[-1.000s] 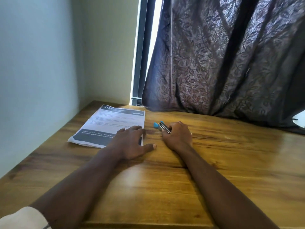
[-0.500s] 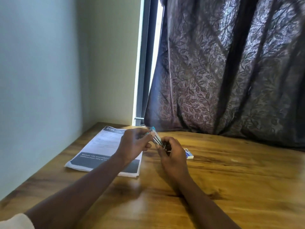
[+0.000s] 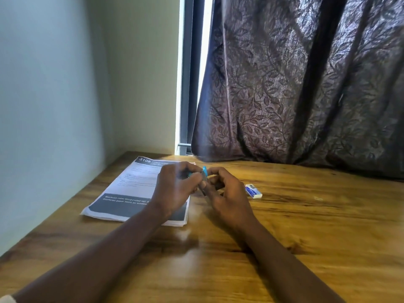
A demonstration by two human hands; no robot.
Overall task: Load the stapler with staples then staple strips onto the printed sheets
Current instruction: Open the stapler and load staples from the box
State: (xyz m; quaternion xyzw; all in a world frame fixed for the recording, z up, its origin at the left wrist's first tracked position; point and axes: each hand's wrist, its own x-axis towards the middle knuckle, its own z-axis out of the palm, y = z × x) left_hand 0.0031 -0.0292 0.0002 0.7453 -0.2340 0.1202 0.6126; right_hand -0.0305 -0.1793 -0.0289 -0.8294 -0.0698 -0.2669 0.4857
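Stapler, small, of bright metal with blue plastic ends (image 3: 204, 174), is held between both hands at the centre of the frame, above the brown wooden table (image 3: 306, 237). Its long axis runs from the blue tip at the top down toward the lower edge of the frame, slightly tilted. The left hand (image 3: 175, 189) is clasped on the upper part, thumb and fingertips pinching near the blue tip. The right hand (image 3: 227, 193) is curled round the lower part. Whether the magazine is opened cannot be told, as fingers and blur hide it.

The small white-and-blue staple box (image 3: 253, 190) lies flat on the table just right of the right hand, apart from it and slanting toward the lower right. The right hand is judged the nearer for a reach to it. The stack of printed white sheets with dark grey bands (image 3: 131, 186) lies left of centre, partly hidden behind the left hand.
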